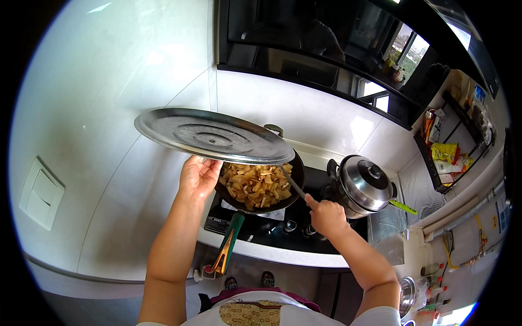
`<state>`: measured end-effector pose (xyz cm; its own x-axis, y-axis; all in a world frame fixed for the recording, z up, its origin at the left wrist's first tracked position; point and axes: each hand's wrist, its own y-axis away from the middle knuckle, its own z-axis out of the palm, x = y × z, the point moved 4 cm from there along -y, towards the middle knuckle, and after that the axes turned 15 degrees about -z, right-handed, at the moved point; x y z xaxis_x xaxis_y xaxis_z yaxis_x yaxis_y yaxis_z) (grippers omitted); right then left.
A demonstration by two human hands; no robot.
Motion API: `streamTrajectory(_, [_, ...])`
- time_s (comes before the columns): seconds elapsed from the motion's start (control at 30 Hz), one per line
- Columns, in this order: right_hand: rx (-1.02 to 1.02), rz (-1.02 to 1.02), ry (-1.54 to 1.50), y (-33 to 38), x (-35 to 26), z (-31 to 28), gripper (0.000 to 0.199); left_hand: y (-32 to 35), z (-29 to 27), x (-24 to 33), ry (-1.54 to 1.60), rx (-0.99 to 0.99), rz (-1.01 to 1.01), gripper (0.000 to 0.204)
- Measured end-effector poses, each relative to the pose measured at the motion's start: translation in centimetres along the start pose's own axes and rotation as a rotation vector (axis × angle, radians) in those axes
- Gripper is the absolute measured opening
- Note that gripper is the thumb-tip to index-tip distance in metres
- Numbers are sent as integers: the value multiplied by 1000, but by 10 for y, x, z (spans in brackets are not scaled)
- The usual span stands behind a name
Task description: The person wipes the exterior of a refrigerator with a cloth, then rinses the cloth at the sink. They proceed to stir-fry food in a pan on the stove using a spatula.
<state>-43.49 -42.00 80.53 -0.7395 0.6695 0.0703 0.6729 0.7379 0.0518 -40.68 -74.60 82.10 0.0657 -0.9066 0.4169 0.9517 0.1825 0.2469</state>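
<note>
My left hand (pixel 199 176) holds up a large round metal lid (pixel 212 136) by its near edge, fingers underneath. The lid is tilted over the far left part of a dark wok (pixel 297 182) and hides some of it. Chopped brown-yellow food pieces (pixel 255 186) lie in the wok. My right hand (pixel 328 216) is closed round the handle of a metal cooking utensil (pixel 295 183) that reaches into the wok's right side. The utensil's head is hidden, so its exact kind cannot be told. The wok's green and orange handle (pixel 230 244) points toward me.
A lidded steel pot (pixel 356 187) stands right of the wok on the black glass stove (pixel 261 234). A bright green handle (pixel 403 207) sticks out beside it. A wall rack (pixel 435 157) holds packets. The dark range hood (pixel 304 70) overhangs the back; a tiled wall is on the left.
</note>
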Motion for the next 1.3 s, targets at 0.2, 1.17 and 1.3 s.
streamTrajectory(0.2, [107, 220, -270, -42, 22, 31, 43, 0, 8, -3, 25, -4, -13, 22])
streamTrajectory(1.17, [-99, -234, 294, 27, -3, -104, 43, 9, -4, 8, 5, 59, 11, 20])
streamTrajectory(1.3, [-242, -225, 270, 19, -16, -98, 37, 8, -2, 6, 13, 59, 13, 21])
